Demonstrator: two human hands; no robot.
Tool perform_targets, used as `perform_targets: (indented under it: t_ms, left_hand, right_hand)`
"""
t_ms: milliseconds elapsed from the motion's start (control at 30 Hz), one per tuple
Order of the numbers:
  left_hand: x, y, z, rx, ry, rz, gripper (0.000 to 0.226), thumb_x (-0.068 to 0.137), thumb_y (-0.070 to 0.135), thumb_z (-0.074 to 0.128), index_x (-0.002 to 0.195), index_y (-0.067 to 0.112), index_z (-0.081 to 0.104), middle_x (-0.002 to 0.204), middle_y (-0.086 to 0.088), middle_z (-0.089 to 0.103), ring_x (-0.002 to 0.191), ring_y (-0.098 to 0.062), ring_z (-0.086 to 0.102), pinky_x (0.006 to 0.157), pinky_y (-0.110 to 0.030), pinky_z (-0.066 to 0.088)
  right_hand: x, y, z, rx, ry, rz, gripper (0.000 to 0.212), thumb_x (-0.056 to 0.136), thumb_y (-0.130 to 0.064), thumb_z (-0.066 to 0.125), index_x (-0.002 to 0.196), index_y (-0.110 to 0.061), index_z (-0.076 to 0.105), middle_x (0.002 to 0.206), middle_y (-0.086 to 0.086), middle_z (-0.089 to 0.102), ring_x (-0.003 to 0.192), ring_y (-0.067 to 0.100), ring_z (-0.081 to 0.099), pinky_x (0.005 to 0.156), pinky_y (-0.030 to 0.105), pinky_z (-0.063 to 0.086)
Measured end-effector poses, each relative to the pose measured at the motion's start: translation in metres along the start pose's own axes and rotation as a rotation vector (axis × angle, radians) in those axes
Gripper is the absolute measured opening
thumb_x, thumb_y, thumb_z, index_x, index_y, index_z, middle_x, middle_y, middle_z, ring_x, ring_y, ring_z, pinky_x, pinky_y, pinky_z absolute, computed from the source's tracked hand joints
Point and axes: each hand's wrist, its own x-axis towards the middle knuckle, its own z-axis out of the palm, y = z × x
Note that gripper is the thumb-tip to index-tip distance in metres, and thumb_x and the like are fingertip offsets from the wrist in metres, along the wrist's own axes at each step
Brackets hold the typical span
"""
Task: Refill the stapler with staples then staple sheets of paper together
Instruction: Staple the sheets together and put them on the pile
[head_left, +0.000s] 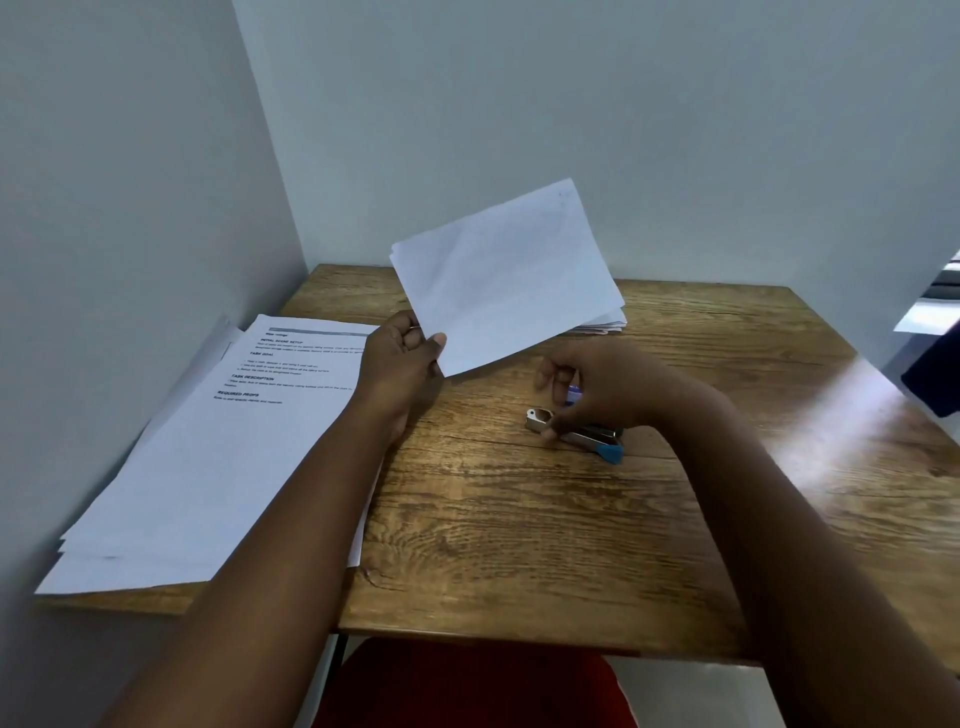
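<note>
on the far left a big pile of paper (208, 457) lies flat on the wooden table (519, 519), and its near corner hangs a bit over the table edge. the top page has black printed words on it. your left arm lies across that pile.

your left hand (402, 358) holds a small bunch of sheets (506, 275) by the near corner. your thumb is on top and your fingers are curled under, so the hand is pinching them tight. the sheets stick up off the table and lean toward the wall. their far edge is down by more paper lying on the table behind them.

next, to the right, the stapler (576, 434) lies on the table, just beside the lifted sheets but not touching them. it is shiny metal with a blue end that points toward you. your right hand (597, 389) is over it, with fingers bent down and your fingertips on the metal front part. i cannot tell if you are gripping it or only touching it.

your two hands are apart.
</note>
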Motion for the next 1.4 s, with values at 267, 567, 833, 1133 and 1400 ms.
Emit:
perform_targets:
  t_ms: [267, 567, 833, 1133, 1400]
  left_hand:
    - [-0.001, 0.000, 0.001, -0.006, -0.020, 0.004, 0.030, 0.098, 0.001, 0.058, 0.124, 0.015, 0.065, 0.109, 0.004, 0.078, 0.100, -0.013, 0.072, 0.085, -0.032, 0.055]
    - [-0.001, 0.002, 0.003, -0.033, 0.033, 0.036, 0.026, 0.098, 0.000, 0.058, 0.120, 0.012, 0.064, 0.093, 0.006, 0.079, 0.064, 0.004, 0.066, 0.055, -0.016, 0.051]
    - [-0.001, 0.004, 0.002, -0.052, 0.057, 0.073, 0.020, 0.099, 0.000, 0.057, 0.118, 0.006, 0.061, 0.065, 0.016, 0.070, 0.050, 0.001, 0.056, 0.053, -0.015, 0.050]
    - [-0.008, 0.009, 0.010, -0.061, -0.006, 0.111, 0.021, 0.098, -0.001, 0.056, 0.116, 0.008, 0.061, 0.087, 0.006, 0.075, 0.061, 0.000, 0.064, 0.057, -0.018, 0.053]
    - [-0.002, 0.013, 0.007, -0.176, 0.077, 0.139, 0.011, 0.100, -0.002, 0.053, 0.106, 0.007, 0.055, 0.067, 0.012, 0.064, 0.053, -0.004, 0.052, 0.056, -0.017, 0.048]
  right_hand:
    - [0.004, -0.025, 0.003, -0.085, -0.007, 0.000, 0.025, 0.078, -0.027, 0.079, 0.099, -0.021, 0.068, 0.078, -0.016, 0.053, 0.082, 0.010, 0.054, 0.064, 0.025, 0.039]
    - [-0.004, -0.029, -0.016, 1.242, 0.235, -0.005, 0.019, 0.096, -0.013, 0.060, 0.109, -0.002, 0.066, 0.088, 0.012, 0.068, 0.072, 0.014, 0.070, 0.066, 0.021, 0.056]
    - [0.017, -0.037, 0.029, 1.861, 0.095, 0.185, 0.012, 0.095, 0.000, 0.056, 0.104, 0.006, 0.061, 0.089, 0.018, 0.075, 0.083, 0.023, 0.076, 0.072, 0.027, 0.061]
    - [0.016, -0.053, 0.047, 1.596, -0.065, 0.092, 0.027, 0.099, -0.021, 0.055, 0.119, -0.004, 0.052, 0.083, 0.009, 0.062, 0.065, 0.014, 0.059, 0.056, 0.021, 0.051]
    - [0.020, -0.042, 0.050, 1.380, 0.116, 0.167, 0.041, 0.104, -0.043, 0.039, 0.108, -0.010, 0.063, 0.077, 0.005, 0.063, 0.054, 0.011, 0.050, 0.049, 0.023, 0.038]
